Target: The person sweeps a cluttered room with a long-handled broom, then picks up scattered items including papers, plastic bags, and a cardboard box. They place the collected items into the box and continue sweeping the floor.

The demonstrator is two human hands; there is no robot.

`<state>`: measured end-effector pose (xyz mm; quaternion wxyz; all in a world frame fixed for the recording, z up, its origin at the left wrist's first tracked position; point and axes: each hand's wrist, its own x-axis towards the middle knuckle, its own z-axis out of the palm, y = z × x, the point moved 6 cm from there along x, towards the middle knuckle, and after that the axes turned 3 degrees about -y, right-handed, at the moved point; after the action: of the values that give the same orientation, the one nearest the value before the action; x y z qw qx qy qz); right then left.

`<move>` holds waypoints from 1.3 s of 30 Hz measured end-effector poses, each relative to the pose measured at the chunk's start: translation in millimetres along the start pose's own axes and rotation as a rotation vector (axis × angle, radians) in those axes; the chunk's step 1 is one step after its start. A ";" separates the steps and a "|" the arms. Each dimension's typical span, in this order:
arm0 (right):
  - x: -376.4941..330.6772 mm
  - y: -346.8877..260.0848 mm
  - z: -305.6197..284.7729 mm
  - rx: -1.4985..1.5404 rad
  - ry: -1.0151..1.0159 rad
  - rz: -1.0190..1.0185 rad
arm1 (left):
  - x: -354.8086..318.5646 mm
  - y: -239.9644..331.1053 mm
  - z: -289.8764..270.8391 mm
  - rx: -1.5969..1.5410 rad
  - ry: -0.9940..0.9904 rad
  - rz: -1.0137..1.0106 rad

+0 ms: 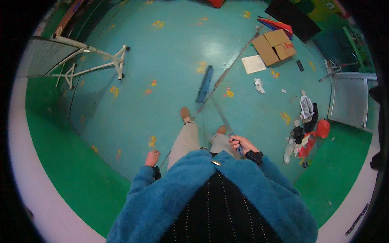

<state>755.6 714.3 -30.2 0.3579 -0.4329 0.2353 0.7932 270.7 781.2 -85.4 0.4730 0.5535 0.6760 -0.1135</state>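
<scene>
A push broom point(204, 85) with a blue head rests on the teal floor point(162, 60) at the centre of the frame, its long handle running down and right into the right hand point(240, 143), whose fingers are wrapped around the handle's end just above a fuzzy blue coat sleeve point(279, 178). The left hand point(152, 158), low and left of centre, hangs loose with fingers curled and nothing in it, well apart from the right. Two tan shoes point(185, 114) stand just below the broom head. A flattened cardboard box point(273, 46) lies open in the upper right; what it holds cannot be told. Beside it sits a white sheet of paper point(253, 64), with a crumpled white scrap point(259, 85) below. A heap of litter point(304, 133), red and white bags among it, gathers at the right where teal meets green. A white metal stand point(91, 60) occupies the upper left.
</scene>
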 end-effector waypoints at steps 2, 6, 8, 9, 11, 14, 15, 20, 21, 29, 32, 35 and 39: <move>42.5 12.7 43.2 0.029 -0.185 0.193 | 0.7 -17.3 -25.5 -0.045 0.038 -0.030; 140.7 32.0 109.6 -0.124 -0.323 0.409 | -1.1 -66.6 -66.3 -0.132 0.089 -0.132; 203.5 30.2 144.4 -0.667 -0.300 0.114 | -5.2 -87.8 -83.3 -0.092 0.130 -0.123; 227.3 35.1 166.6 -0.651 -0.442 0.216 | -7.9 -97.2 -89.9 -0.056 0.151 -0.120; 276.6 50.2 203.2 -0.284 -0.459 0.539 | -11.6 -110.6 -97.8 -0.011 0.169 -0.111; 329.5 54.4 230.6 0.116 -0.439 0.725 | -14.4 -123.1 -106.3 -0.004 0.161 -0.103; 342.8 47.0 224.8 0.128 -0.369 0.691 | -12.5 -123.9 -108.1 -0.020 0.157 -0.096; 301.5 -83.4 139.5 -0.320 -0.497 -0.330 | 13.6 -108.6 -118.9 -0.112 0.117 -0.029; 281.3 -93.4 112.8 0.272 -0.479 -0.027 | 19.8 -101.4 -123.2 -0.103 0.110 -0.004; 104.9 -157.8 -48.6 0.993 -0.142 -0.339 | 92.1 -40.6 -156.3 0.015 -0.029 -0.027; 75.5 -170.9 -50.3 0.903 -0.111 -0.376 | 121.6 -19.3 -161.3 0.073 -0.003 0.025; 55.3 -173.8 -24.5 0.703 -0.058 -0.356 | 143.3 4.8 -164.9 0.068 0.004 0.081; 41.1 -189.6 18.1 0.392 0.047 -0.384 | 158.2 50.9 -160.8 0.052 0.032 0.014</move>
<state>877.3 861.6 -68.2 0.5730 -0.4104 0.3064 0.6398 241.2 1009.8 -102.8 0.4485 0.5721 0.6763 -0.1187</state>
